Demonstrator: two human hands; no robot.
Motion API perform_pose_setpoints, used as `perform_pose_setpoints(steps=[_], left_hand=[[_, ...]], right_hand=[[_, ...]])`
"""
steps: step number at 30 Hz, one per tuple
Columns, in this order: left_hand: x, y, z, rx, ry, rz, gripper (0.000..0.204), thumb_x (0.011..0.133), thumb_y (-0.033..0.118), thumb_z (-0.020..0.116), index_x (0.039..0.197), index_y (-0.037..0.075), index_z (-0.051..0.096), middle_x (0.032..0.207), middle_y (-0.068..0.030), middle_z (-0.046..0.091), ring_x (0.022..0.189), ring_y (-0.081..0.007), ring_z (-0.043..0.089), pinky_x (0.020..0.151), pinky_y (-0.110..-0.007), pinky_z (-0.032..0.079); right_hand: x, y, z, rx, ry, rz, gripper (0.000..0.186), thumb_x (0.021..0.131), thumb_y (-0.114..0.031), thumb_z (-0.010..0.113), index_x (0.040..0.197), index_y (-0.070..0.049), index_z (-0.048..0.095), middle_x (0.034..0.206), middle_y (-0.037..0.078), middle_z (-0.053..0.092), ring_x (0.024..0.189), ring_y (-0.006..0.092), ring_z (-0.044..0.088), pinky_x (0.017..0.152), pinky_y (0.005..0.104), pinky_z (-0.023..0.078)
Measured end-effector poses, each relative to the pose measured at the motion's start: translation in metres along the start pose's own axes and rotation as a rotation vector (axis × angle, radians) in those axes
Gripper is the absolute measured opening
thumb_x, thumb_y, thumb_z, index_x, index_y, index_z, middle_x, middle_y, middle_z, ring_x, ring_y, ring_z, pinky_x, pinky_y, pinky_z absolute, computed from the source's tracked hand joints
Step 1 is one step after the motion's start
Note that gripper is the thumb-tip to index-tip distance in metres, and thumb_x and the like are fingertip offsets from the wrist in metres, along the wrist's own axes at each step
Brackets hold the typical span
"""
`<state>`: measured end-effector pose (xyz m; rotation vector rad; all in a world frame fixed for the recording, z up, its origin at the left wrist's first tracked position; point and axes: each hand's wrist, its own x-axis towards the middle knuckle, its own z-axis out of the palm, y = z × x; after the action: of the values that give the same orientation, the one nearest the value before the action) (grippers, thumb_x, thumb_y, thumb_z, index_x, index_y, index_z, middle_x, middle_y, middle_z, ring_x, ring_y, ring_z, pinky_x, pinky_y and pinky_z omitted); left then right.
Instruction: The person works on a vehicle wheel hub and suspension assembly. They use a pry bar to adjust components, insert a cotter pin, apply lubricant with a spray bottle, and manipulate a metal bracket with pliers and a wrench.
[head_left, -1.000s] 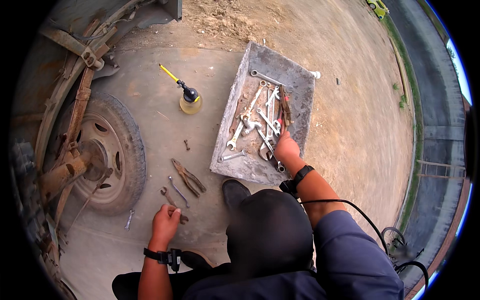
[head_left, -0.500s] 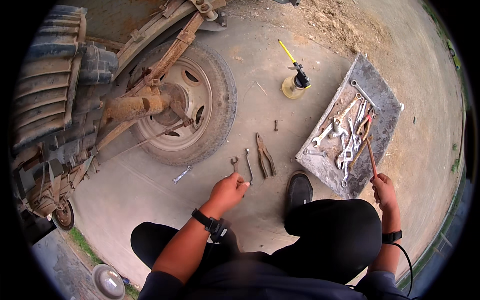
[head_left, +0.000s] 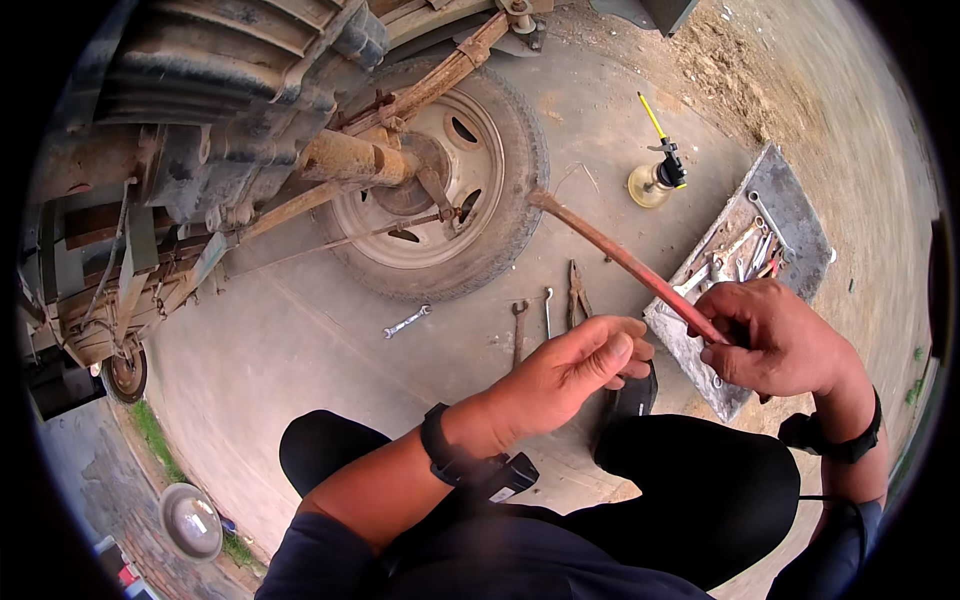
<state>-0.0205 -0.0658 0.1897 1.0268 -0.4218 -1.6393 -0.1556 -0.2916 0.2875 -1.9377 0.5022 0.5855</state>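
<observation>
My right hand (head_left: 765, 335) is closed around a long red, rust-tipped bar (head_left: 630, 265), held diagonally so that its flattened tip appears over the tyre's edge. Just below the bar, my left hand (head_left: 585, 370) is open, fingers loosely bent, holding nothing visible. Beyond it on the concrete lie a rusty wrench (head_left: 519, 335), an offset wrench (head_left: 548, 312), rusty pliers (head_left: 576, 290) and a short double-ended wrench (head_left: 407, 322). A battered grey metal tray (head_left: 812, 240) of wrenches and other tools sits behind my right hand.
A vehicle's rusty underside (head_left: 340, 155) and a wheel (head_left: 420, 285) fill the upper left. A pump oiler (head_left: 648, 188) with a yellow spout stands right of the tyre. My bent knees and a shoe are below my hands. A round metal basin (head_left: 190, 520) is at lower left.
My right hand has lifted the red bar out of the tray and swung it leftward. My left hand has let go of the rusty wrench and opened. The view has swung toward the vehicle.
</observation>
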Motion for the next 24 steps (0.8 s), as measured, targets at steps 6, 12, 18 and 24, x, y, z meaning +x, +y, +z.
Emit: perform_pose_setpoints(steps=[6, 12, 18, 24], left_hand=[[-0.016, -0.007, -0.023, -0.467, 0.227, 0.09, 0.037, 0.111, 0.038, 0.045, 0.124, 0.006, 0.058, 0.116, -0.0071, 0.065, 0.107, -0.016, 0.064, 0.092, -0.032, 0.05], [-0.081, 0.015, -0.089, -0.22, 0.621, -0.2, 0.025, 0.109, 0.027, 0.05, 0.115, 0.004, 0.057, 0.094, -0.0054, 0.064, 0.08, -0.0162, 0.065, 0.075, -0.034, 0.056], [-0.15, 0.002, -0.163, 0.237, 0.657, -0.31, 0.028, 0.107, 0.019, 0.05, 0.128, 0.001, 0.054, 0.089, -0.0021, 0.058, 0.066, -0.007, 0.055, 0.059, -0.024, 0.05], [-0.148, 0.019, -0.173, 0.532, 0.72, -0.368, 0.044, 0.106, 0.024, 0.053, 0.145, 0.005, 0.048, 0.087, 0.0, 0.055, 0.057, -0.0071, 0.048, 0.047, -0.026, 0.043]], right_hand=[[0.081, -0.04, 0.062, -0.311, -0.054, -0.393, 0.023, 0.086, -0.019, 0.067, 0.093, 0.002, 0.061, 0.078, 0.02, 0.065, 0.073, 0.0404, 0.065, 0.067, 0.0461, 0.051], [0.116, -0.068, 0.113, -0.348, -0.318, -0.363, 0.047, 0.097, -0.042, 0.062, 0.123, -0.002, 0.062, 0.086, 0.019, 0.071, 0.087, 0.0368, 0.07, 0.082, 0.0445, 0.055], [0.142, -0.07, 0.075, -0.332, -0.138, -0.367, 0.041, 0.098, -0.035, 0.069, 0.121, -0.002, 0.063, 0.073, 0.011, 0.065, 0.068, 0.0222, 0.064, 0.066, 0.0352, 0.052], [0.127, -0.092, 0.019, -0.051, 0.223, -0.198, 0.035, 0.099, -0.031, 0.07, 0.121, -0.004, 0.065, 0.077, -0.003, 0.057, 0.069, 0.0068, 0.054, 0.062, 0.0258, 0.046]])
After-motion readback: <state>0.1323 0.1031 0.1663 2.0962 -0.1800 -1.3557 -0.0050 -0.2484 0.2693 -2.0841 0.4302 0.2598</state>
